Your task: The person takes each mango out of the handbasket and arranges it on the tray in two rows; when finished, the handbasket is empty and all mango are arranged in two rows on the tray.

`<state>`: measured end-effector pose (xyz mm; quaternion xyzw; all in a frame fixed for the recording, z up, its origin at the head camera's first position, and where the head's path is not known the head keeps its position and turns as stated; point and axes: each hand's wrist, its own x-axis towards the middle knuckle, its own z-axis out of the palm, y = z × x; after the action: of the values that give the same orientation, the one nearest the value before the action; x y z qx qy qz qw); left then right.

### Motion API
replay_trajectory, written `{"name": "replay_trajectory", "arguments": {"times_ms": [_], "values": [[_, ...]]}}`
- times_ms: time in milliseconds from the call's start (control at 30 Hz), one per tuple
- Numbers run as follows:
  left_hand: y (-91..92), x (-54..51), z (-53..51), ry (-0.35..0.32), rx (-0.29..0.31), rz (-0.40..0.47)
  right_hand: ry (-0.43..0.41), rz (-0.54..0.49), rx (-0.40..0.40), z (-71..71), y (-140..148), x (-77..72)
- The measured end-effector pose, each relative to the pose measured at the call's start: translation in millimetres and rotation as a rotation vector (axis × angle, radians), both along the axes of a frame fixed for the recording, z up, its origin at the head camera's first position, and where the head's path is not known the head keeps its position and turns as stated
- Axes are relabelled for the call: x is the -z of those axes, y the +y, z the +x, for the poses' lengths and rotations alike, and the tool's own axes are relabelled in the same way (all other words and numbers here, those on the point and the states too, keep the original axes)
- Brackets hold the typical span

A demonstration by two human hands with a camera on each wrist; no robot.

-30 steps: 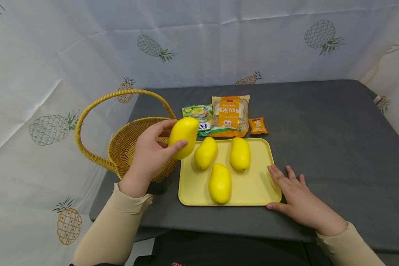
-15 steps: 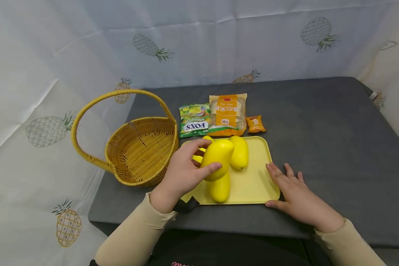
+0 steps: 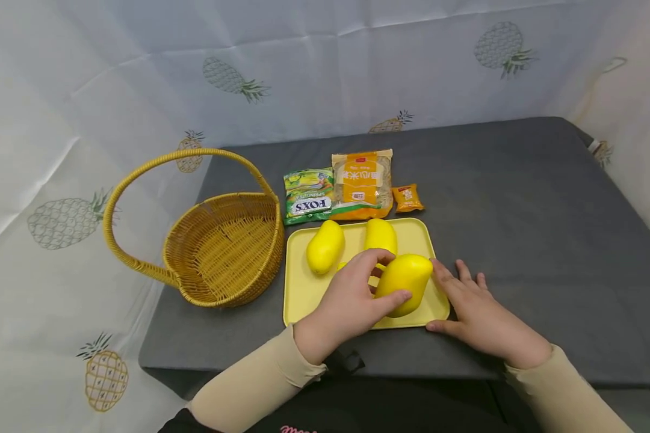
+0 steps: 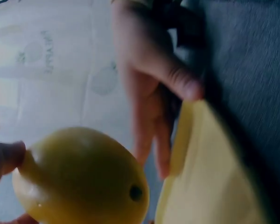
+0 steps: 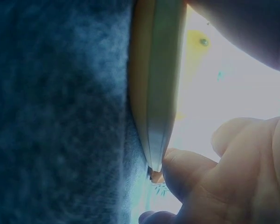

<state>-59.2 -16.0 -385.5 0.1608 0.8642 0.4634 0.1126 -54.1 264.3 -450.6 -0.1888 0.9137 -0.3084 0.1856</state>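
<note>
In the head view, my left hand [image 3: 352, 294] grips a yellow mango [image 3: 406, 282] above the right part of a pale yellow tray [image 3: 302, 300]. A dark stem spot shows on that mango [image 4: 79, 177] in the left wrist view. Two other mangoes lie on the tray, a left one [image 3: 325, 246] and a back one [image 3: 380, 233]. Another is mostly hidden behind my left hand. My right hand [image 3: 479, 322] rests at the tray's right edge with fingers extended. The right wrist view has its fingers [image 5: 191, 172] beside the tray's side [image 5: 161, 84].
A woven basket [image 3: 268, 273] with a tall handle stands left of the tray. Behind the tray lie a green FOX'S packet [image 3: 309, 195], an orange-printed bag [image 3: 362, 183] and a small orange packet [image 3: 408, 198]. Dark cloth covers the table [image 3: 498, 192].
My left hand has carried the mango rightward, from beside the basket across the tray to its right part. My right hand stays at the tray's edge. The view has shifted slightly.
</note>
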Motion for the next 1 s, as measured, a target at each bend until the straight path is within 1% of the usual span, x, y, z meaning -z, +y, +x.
{"name": "replay_trajectory", "arguments": {"times_ms": [133,300,400,467,633,733,900,1000], "values": [[11.3,8.6,0.8,-0.039,-0.015,-0.037,0.011,0.014,0.009,-0.1,-5,0.6],[22.7,12.7,-2.0,-0.090,-0.048,-0.105,0.009,0.018,0.020,-0.2,-9,1.2],[26.8,15.4,-3.9,-0.096,-0.059,-0.159,0.003,0.017,0.025,-0.5,-12,1.3],[28.3,17.0,-4.7,-0.084,-0.058,-0.203,0.005,0.018,0.025,-0.8,-13,1.7],[30.8,18.9,-6.6,-0.025,-0.031,-0.306,0.024,0.014,0.022,-1.8,-18,1.8],[33.1,19.6,-8.2,-0.004,-0.016,-0.372,0.028,0.009,0.022,-1.3,-18,2.5],[37.9,22.1,-9.8,0.021,0.014,-0.472,0.010,-0.002,0.031,-1.0,-19,2.1],[39.4,23.4,-9.5,0.049,0.028,-0.514,0.003,-0.008,0.035,-1.8,-21,1.3]]}}
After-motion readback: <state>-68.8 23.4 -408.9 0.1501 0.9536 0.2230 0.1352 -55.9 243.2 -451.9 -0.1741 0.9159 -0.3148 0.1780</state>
